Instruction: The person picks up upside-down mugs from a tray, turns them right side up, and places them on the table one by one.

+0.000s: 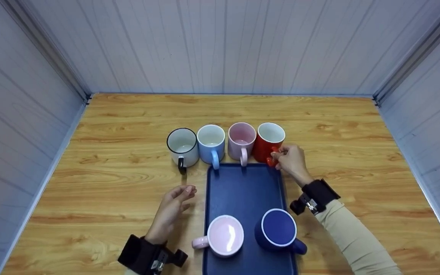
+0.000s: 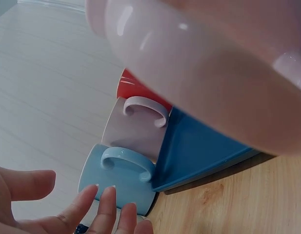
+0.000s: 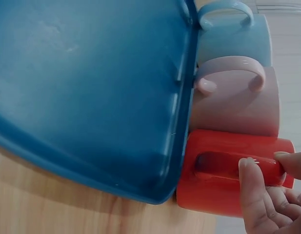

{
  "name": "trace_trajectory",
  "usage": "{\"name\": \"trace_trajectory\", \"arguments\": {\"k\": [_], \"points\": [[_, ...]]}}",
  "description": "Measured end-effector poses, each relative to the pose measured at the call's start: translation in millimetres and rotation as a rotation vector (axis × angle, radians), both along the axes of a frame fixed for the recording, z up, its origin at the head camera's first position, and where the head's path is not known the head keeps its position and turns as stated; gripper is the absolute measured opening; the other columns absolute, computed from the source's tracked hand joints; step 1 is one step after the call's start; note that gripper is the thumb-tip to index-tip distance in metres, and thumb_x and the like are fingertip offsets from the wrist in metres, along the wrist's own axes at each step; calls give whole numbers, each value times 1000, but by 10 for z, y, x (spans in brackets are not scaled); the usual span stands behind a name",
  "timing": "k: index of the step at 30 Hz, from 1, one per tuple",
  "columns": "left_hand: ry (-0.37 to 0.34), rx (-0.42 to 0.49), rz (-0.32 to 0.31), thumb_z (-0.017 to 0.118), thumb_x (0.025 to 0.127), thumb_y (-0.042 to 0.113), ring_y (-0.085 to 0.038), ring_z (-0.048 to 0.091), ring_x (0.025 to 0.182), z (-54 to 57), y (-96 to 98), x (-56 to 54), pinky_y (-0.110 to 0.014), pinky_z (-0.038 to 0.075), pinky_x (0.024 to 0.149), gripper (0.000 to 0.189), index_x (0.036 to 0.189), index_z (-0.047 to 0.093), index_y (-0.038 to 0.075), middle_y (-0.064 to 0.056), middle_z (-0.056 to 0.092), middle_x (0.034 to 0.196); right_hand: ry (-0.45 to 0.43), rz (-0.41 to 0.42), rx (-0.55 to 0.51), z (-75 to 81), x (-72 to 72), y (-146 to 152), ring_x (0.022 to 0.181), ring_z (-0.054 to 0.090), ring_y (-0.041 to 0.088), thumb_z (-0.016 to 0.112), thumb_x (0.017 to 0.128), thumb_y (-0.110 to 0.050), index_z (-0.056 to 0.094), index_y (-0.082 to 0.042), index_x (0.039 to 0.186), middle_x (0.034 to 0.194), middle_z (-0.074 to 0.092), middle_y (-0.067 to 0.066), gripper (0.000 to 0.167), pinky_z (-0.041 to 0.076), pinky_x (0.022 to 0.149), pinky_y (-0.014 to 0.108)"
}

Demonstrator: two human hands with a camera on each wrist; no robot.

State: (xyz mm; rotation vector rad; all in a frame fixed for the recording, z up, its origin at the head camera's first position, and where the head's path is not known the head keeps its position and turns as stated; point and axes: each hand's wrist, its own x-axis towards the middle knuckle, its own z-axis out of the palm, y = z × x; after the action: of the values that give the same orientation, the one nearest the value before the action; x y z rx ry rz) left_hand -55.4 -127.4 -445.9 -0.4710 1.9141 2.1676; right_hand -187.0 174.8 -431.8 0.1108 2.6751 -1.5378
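With thumb and fingers, my right hand (image 1: 292, 162) pinches the handle of a red mug (image 1: 262, 149), white inside, at the right end of a row of mugs. Beside it in the row stand a light pink mug (image 1: 239, 148), a light blue mug (image 1: 209, 151) and a white mug with black rim and handle (image 1: 189, 157). To the left of the blue tray (image 1: 243, 187), my left hand (image 1: 171, 208) is held with loosely bent fingers and nothing in it, below the white mug. The right wrist view shows the red handle (image 3: 228, 165) between thumb and fingertip.
On the near part of the tray stand a pale pink mug (image 1: 225, 238), its handle to the left over the tray's edge, and a dark blue mug (image 1: 275, 233), its handle to the right. Panelled walls (image 1: 220, 46) enclose the wooden table (image 1: 128, 152) behind and at the sides.
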Motion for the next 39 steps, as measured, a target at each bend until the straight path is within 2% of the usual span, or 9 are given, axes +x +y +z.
{"name": "trace_trajectory", "arguments": {"k": [8, 13, 20, 27, 32, 39], "points": [[4, 6, -9, 48, 95, 19, -37, 45, 114, -2, 3, 8, -48, 36, 94, 31, 111, 53, -7, -23, 52, 118, -33, -6, -21, -66, 7, -17, 43, 58, 17, 65, 79, 4, 54, 4, 68, 67, 63, 19, 16, 51, 47, 33], [0, 10, -4, 49, 94, 18, -37, 45, 114, -9, 1, 1, -48, 36, 94, 30, 111, 53, -6, -20, 54, 115, -36, -8, -44, -69, 12, -23, 43, 57, 13, 65, 80, 5, 55, 5, 69, 73, 65, 21, 14, 52, 47, 32], [2, -4, -14, 49, 95, 20, -38, 45, 114, -16, -3, -1, -48, 36, 94, 36, 115, 50, -10, -21, 54, 116, -56, 12, -89, -71, 14, -4, 44, 59, 14, 64, 81, 5, 55, 7, 73, 76, 65, 21, 12, 52, 50, 35], [-5, 12, -7, 49, 94, 19, -37, 45, 114, -17, 9, -8, -47, 36, 95, 33, 113, 52, -8, -17, 55, 114, -87, 99, -142, -74, 8, 33, 48, 59, 14, 57, 84, 8, 56, 15, 86, 83, 64, 28, 7, 53, 52, 32], [-1, 24, -19, 48, 95, 19, -37, 45, 115, -10, 22, 5, -48, 36, 95, 34, 115, 50, -8, -19, 56, 114, -98, 174, -162, -74, 20, 86, 53, 61, 16, 53, 86, 10, 53, 20, 97, 90, 60, 34, 15, 53, 56, 33], [-8, 32, -10, 49, 95, 19, -36, 45, 115, 2, 37, -7, -48, 36, 95, 33, 114, 51, -8, -19, 56, 115, -105, 319, -129, -58, 52, 205, 71, 64, 29, 48, 86, 12, 48, 20, 116, 100, 57, 35, 30, 54, 64, 36]]}}
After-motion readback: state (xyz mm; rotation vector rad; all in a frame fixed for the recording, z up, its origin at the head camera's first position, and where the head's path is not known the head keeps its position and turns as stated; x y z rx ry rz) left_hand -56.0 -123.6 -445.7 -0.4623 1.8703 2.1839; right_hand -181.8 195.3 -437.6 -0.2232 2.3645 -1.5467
